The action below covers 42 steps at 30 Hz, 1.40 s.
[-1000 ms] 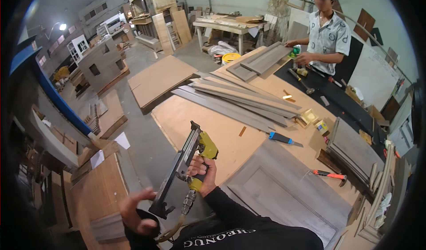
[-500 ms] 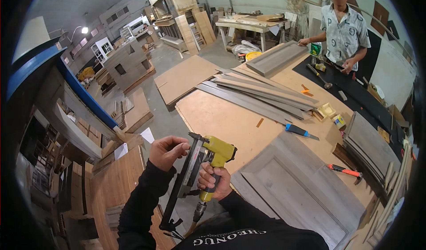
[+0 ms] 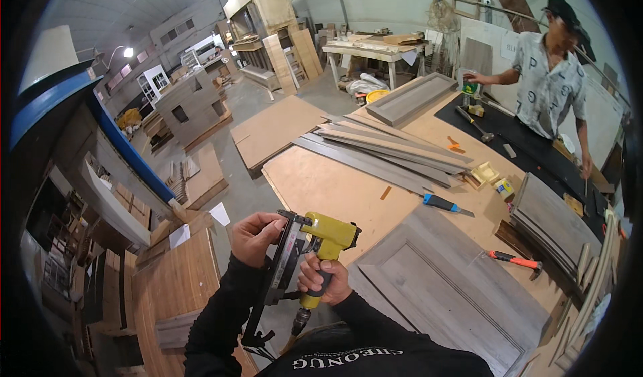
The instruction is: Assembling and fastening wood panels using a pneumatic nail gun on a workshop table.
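A yellow-green nail gun (image 3: 331,235) with a long black magazine is held upright in front of my body. My right hand (image 3: 327,278) wraps round its grip, just above the hose coupling (image 3: 301,321). At the gun's black nose, my left hand (image 3: 254,239) has its fingers curled and thumb against forefinger, tips at the metal. Whether they pinch anything small is hidden. To the right of the gun, a grey panelled door (image 3: 442,286) lies on the wooden worktable (image 3: 341,183).
A blue-handled saw (image 3: 442,203), an orange-handled hammer (image 3: 519,260) and a stack of grey strips (image 3: 382,151) lie on the table. Across it stands another person (image 3: 546,86) beside a black-topped bench (image 3: 495,136). Wood-grain boards (image 3: 177,280) are at left.
My left fingertips have moved right, up to the nail gun's nose. The other person has shifted right and straightened, one arm now hanging lower. The view has tilted slightly.
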Tool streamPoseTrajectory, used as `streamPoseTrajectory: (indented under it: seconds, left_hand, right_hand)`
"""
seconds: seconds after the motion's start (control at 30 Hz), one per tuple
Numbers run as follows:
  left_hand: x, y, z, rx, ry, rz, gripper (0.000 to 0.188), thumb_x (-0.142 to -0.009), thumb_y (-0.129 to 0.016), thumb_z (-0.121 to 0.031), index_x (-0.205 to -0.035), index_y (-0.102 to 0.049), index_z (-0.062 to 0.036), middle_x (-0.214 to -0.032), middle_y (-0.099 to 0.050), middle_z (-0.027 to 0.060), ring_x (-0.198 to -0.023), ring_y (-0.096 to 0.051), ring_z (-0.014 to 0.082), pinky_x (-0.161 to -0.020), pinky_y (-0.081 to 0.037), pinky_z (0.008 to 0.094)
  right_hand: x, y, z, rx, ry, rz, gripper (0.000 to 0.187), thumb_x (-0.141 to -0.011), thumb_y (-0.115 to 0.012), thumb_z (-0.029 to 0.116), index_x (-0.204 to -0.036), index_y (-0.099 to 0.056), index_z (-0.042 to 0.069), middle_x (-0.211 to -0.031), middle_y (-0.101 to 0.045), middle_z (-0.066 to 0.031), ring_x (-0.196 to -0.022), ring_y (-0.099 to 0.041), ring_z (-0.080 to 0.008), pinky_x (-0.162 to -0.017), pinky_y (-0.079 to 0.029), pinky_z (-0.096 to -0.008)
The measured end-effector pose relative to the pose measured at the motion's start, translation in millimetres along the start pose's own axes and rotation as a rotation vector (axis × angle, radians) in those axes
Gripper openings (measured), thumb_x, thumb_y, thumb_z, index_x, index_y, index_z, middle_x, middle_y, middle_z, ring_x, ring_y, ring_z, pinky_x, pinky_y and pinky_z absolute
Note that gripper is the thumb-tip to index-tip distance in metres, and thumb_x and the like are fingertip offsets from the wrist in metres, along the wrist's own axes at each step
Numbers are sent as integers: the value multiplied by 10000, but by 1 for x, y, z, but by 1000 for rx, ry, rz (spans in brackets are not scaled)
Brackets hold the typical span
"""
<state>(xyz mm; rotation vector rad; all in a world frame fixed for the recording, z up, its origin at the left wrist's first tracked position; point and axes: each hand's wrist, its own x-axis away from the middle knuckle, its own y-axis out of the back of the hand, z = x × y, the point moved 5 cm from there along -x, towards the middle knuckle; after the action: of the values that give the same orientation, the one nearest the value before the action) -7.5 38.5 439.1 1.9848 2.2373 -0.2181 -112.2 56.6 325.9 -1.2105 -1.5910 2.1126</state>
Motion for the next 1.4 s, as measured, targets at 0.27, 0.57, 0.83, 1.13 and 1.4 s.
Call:
streamPoseTrajectory:
  seconds: [0.27,0.57,0.83,1.13,1.4]
  left_hand:
    - [-6,-9,0,-13,-24,-27,116,-788,-650,-88,-826,-645,22,-683,-621,44,-562,-534,69,-518,-428,189]
    - [-15,-8,6,-127,-113,-12,72,-789,-637,-24,-824,-658,35,-734,-649,65,-631,-576,70,-572,-469,191]
    - [-26,-18,6,-238,-154,41,33,-776,-613,16,-783,-634,40,-707,-637,51,-632,-572,71,-582,-461,191]
    - [-37,-31,11,-112,-97,129,24,-781,-610,19,-785,-622,39,-740,-631,49,-661,-565,72,-609,-455,192]
    - [-44,-42,13,-190,-152,145,25,-777,-607,24,-788,-625,39,-729,-619,31,-658,-550,57,-605,-443,185]
  right_hand:
    - [0,6,8,34,42,-16,152,-768,-540,230,-761,-454,104,-589,-448,1,-506,-455,-126,-632,-440,-305]
    - [0,9,14,63,69,-31,159,-778,-531,221,-755,-422,106,-586,-436,-4,-514,-454,-124,-632,-441,-303]
    - [2,15,20,78,104,-55,164,-780,-528,228,-755,-425,103,-582,-430,-2,-509,-448,-125,-623,-433,-305]
    - [4,16,29,59,154,-50,158,-776,-524,224,-757,-431,99,-588,-439,-3,-505,-447,-121,-612,-437,-300]
    - [6,21,36,34,187,-73,146,-770,-528,221,-773,-447,100,-582,-443,4,-501,-454,-116,-603,-443,-298]
